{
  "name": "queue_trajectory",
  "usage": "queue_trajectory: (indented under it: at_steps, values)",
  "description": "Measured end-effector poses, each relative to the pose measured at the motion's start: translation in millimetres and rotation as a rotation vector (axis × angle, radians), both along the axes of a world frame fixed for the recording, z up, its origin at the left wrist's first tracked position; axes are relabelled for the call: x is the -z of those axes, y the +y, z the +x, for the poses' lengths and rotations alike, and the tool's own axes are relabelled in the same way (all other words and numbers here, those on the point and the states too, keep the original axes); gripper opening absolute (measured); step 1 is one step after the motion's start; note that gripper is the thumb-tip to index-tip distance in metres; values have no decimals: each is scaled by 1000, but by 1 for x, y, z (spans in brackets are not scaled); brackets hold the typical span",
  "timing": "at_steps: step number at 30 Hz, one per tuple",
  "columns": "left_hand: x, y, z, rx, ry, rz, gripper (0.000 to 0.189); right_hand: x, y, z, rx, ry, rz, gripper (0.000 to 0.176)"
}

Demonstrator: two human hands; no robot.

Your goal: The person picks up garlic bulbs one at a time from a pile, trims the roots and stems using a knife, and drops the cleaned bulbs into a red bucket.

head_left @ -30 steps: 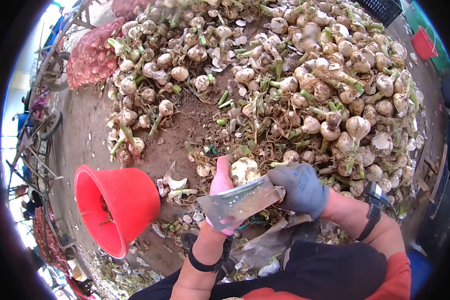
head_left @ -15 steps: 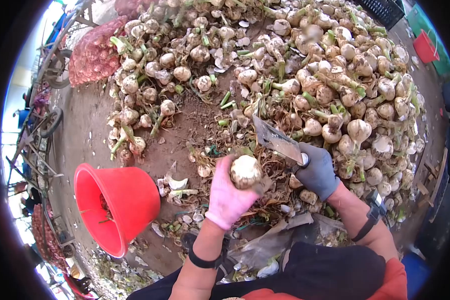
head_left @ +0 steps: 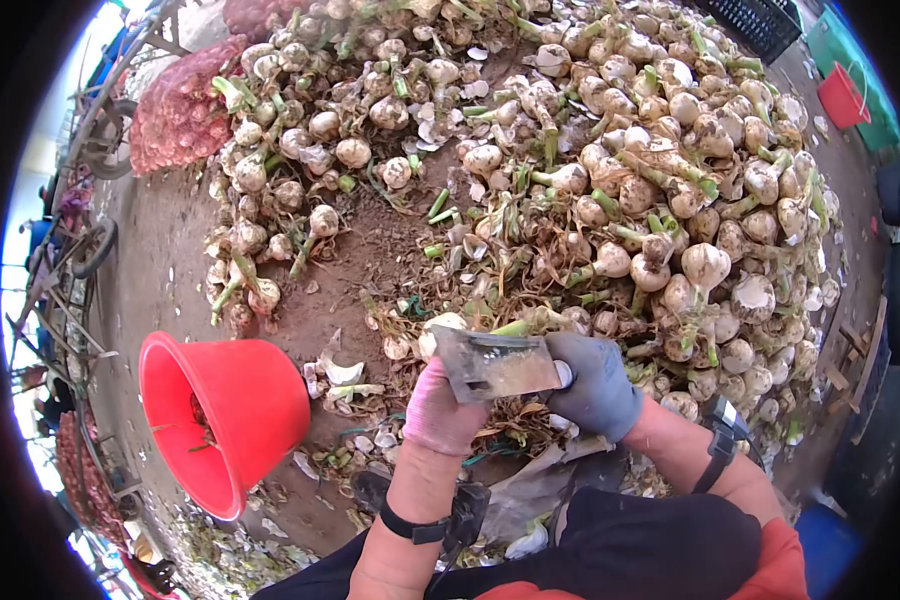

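Note:
My left hand (head_left: pixel 444 412), in a pink glove, is closed on a garlic bulb (head_left: pixel 444 328); the blade hides most of the bulb and the fingers. A thick green stalk (head_left: pixel 511 328) sticks out to the right beyond the bulb. My right hand (head_left: pixel 592 388), in a grey glove, grips the handle of a cleaver (head_left: pixel 505 371). Its broad, dirty blade points left and overlaps the bulb and my left fingers in this view. Dry leaves and cut stalks (head_left: pixel 510 420) lie under both hands.
A large heap of garlic bulbs (head_left: pixel 660 190) with stalks spreads ahead and right. A red bucket (head_left: pixel 270 385) lies tipped at the left, mouth facing left. Beyond are a full mesh bag (head_left: pixel 185 110), a black crate (head_left: pixel 760 28) and another red bucket (head_left: pixel 843 97).
The cleaver has swung left and down from beside the heap to the bulb. My right hand moved left with it, and a stalk now points right from the bulb.

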State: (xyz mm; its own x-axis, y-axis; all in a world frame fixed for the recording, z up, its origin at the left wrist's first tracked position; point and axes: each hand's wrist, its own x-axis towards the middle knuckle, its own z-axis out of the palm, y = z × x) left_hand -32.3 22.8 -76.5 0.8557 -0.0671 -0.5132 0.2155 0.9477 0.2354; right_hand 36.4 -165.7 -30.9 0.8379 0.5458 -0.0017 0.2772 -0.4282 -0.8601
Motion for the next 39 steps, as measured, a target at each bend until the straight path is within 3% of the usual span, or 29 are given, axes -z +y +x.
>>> queue_trajectory:
  at_steps: [1,3,4,5,7,9,11,12,13,15,17,19,21,25,26,27,30,31,33,37,38,39]
  values:
    - [-9,1,3,-3,-1,1,27,2,0,2,9,-9,18,20]
    - [-46,2,11,-67,-90,-275,24,33,-10,12,115,108,-76,15]
    - [-56,0,13,-105,-23,-215,26,44,-19,22,162,432,-202,15]
    - [-60,-1,22,-118,-36,-204,26,51,-25,19,244,435,-46,17]
    - [-67,-9,37,-132,64,129,29,35,-21,18,276,339,-29,16]
    - [-83,-33,49,65,-72,607,48,51,-21,12,208,386,14,16]
    - [-114,-62,49,108,-360,557,67,81,-21,0,430,779,730,26]
    - [-113,-54,45,292,-353,655,76,115,-46,-1,376,1248,967,38]
    - [-101,-42,50,244,-433,985,71,130,-42,0,218,611,456,27]
    - [-56,-6,49,62,-101,1412,63,62,-25,14,229,577,76,17]
    - [-19,43,35,294,266,2153,55,56,-20,14,264,564,60,15]
    - [5,62,18,481,421,2352,53,56,-20,13,300,545,34,15]
    - [37,80,1,456,390,2344,52,56,-19,15,271,509,25,15]
    - [39,94,-2,478,447,2250,50,55,-17,12,279,495,87,15]
    - [42,102,-5,413,333,2201,48,55,-17,11,280,484,96,14]
    - [55,112,-6,197,306,1810,42,49,-17,15,284,476,98,14]
    - [-24,79,15,-298,163,918,31,27,-13,13,171,392,18,15]
    - [-36,73,17,-298,158,916,31,23,-10,12,174,388,17,15]
    - [-54,63,23,-211,-23,249,30,12,-3,8,121,367,51,18]
    - [-64,35,20,-67,-50,140,32,-9,10,2,76,124,67,15]
    - [-69,22,27,-38,51,363,39,-14,8,3,36,70,19,17]
    - [-84,12,26,-21,-32,421,48,-15,9,2,45,68,12,17]
